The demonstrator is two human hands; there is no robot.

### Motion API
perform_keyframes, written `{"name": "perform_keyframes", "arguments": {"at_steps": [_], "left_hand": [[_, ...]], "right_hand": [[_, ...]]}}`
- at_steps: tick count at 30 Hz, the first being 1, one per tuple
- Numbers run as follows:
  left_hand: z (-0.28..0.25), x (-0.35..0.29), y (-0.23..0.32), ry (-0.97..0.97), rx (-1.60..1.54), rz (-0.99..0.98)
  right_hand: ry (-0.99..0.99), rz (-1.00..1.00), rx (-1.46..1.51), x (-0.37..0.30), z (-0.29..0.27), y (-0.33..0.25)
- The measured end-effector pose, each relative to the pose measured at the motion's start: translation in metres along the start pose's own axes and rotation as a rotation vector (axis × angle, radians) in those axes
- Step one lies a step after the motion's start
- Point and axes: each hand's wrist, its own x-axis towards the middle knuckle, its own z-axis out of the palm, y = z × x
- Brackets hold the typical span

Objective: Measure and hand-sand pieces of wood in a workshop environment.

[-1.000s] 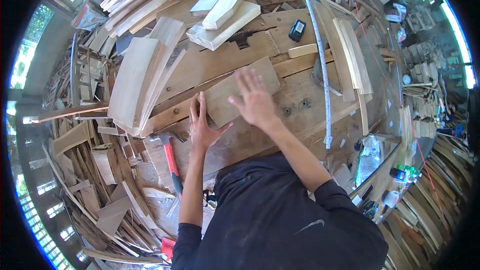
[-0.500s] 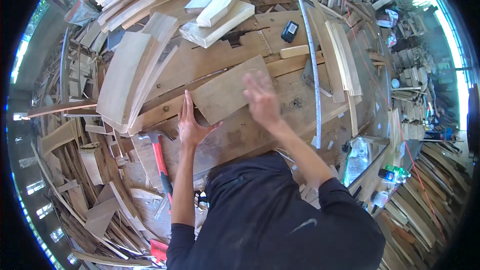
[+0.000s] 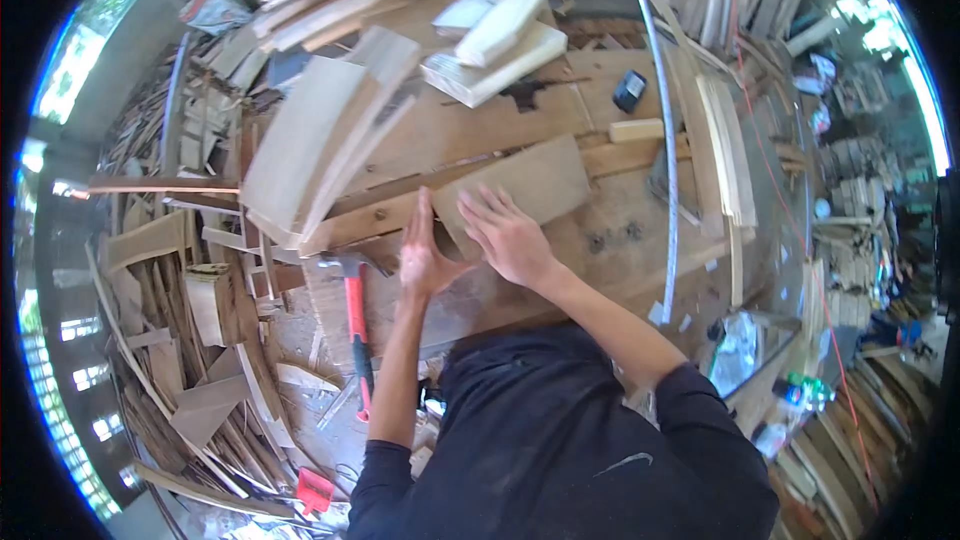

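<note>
A flat brown board (image 3: 548,178) lies at a slant on the workbench. My right hand (image 3: 510,243) rests palm down across its near left part, fingers stretched out. At the board's left end stands my left hand (image 3: 428,258), its fingers straight and pointing away from me, its thumb spread toward the board. Neither hand is wrapped around anything. Under and behind the board runs a long wooden strip (image 3: 362,223). A hammer (image 3: 357,325) with a red and dark handle lies left of my left forearm.
Curved planks (image 3: 305,140) are stacked at the left of the workbench (image 3: 625,260). Pale wood blocks (image 3: 495,65) sit at the far side, near a black battery-like block (image 3: 629,90). A long metal strip (image 3: 668,160) crosses on the right. Scrap wood (image 3: 205,380) fills the left.
My right hand has slid left along the board, from its right part to near my left hand. The whole view has shifted, so things appear farther right. My left hand stays at the board's end.
</note>
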Motion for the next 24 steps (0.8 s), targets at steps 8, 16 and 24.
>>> {"name": "perform_keyframes", "arguments": {"at_steps": [8, 16, 24], "left_hand": [[-0.009, 0.004, 0.011, -0.007, 0.025, -0.066], [0.0, 0.002, 0.001, -0.019, 0.024, -0.009], [-0.003, 0.01, 0.014, -0.044, 0.045, -0.001]], "right_hand": [[-0.201, 0.63, -0.073, 0.035, -0.019, 0.048], [-0.144, 0.117, 0.072, 0.023, 0.016, 0.019], [0.06, 0.532, -0.122, -0.026, -0.03, 0.086]]}}
